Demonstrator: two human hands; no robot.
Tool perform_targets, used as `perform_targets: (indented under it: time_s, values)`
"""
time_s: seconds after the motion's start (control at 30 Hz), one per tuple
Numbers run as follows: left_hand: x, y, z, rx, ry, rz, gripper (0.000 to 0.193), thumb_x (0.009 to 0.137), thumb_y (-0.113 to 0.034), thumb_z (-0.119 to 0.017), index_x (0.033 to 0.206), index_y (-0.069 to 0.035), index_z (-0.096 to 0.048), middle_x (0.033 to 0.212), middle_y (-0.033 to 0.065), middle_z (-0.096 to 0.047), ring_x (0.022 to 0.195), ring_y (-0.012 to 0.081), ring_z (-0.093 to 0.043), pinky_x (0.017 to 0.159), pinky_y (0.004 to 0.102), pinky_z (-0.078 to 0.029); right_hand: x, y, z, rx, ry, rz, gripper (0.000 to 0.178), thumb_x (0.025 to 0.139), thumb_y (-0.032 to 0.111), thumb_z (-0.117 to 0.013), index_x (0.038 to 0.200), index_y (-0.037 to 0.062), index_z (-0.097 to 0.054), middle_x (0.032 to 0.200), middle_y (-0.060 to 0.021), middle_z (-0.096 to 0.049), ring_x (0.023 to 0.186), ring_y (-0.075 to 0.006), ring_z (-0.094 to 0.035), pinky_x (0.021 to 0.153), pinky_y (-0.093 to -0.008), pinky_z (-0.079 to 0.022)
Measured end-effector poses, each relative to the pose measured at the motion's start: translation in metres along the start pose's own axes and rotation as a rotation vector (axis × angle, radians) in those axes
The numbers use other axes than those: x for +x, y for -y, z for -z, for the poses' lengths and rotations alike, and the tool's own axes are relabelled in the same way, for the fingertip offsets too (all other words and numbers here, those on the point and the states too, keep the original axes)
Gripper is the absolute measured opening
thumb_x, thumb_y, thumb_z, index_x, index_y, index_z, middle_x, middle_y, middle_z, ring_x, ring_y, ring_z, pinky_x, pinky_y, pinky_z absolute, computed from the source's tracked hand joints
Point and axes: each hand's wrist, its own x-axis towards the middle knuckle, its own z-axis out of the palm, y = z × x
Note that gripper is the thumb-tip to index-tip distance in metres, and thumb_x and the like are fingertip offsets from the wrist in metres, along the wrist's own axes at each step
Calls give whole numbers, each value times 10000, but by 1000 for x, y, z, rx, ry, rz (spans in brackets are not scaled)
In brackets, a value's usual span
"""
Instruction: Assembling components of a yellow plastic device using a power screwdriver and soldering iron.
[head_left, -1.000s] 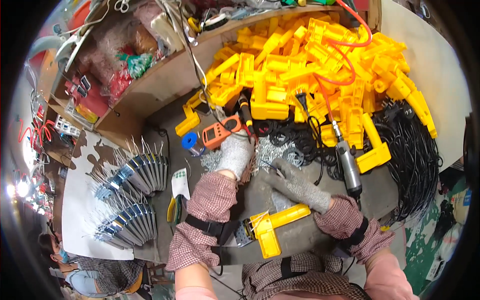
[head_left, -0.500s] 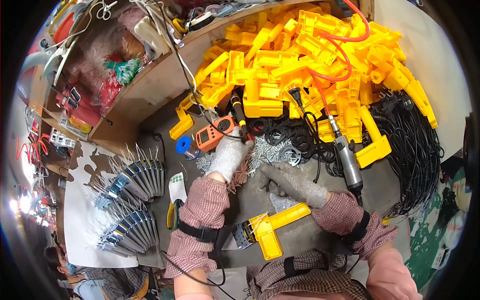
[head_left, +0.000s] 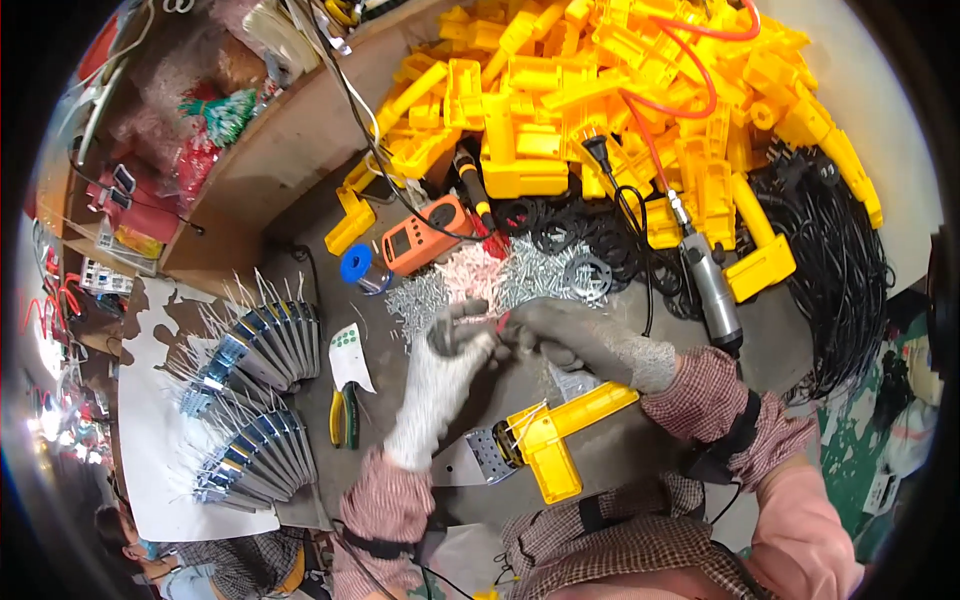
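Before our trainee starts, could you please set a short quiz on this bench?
1. Fill in: The left hand and right hand, held close together, both wear ____.
2. True or false: The yellow-and-green pliers lie to the right of the power tool.
3. Which is nearest the blue spool? A) black cables B) orange meter C) power tool

Key:
1. gloves
2. false; the pliers lie to the left of the power tool
3. B

Orange meter (head_left: 426,236) and blue spool (head_left: 360,267) beyond my left grip (head_left: 447,350).
Left of it I make out a white card (head_left: 350,360) with green dots; farther left and lower, a person (head_left: 235,557); well to the right, a black cable bundle (head_left: 832,295).
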Motion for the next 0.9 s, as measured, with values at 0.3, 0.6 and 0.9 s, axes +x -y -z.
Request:
perform_targets:
  time_s: [0.3,0.6,0.9]
  values:
    - [-53,18,-17,-296,-54,-28,525,978,-62,-651,1417,78,-399,1036,137,-712,918,190,-714,808,278,-582,-13,31,-24,-220,-108,25,254,958,212,-659,1095,-1,-637,897,-4,-634,836,-58,-560,755,-226,-489]
    - [-49,20,-16,-296,13,161,298,941,-40,-710,1200,82,-630,1089,129,-701,1012,127,-685,877,245,-563,-20,17,-40,-955,-113,455,240,955,166,-649,1138,11,-636,972,-163,-664,901,-302,-680,816,-376,-527]
    - [-78,24,-17,-246,-244,-121,21,932,10,-667,951,3,-672,991,66,-699,883,100,-639,810,271,-544,-38,29,-42,-1154,-26,365,263,912,204,-703,1088,23,-631,923,-155,-640,849,-323,-661,742,-397,-525]
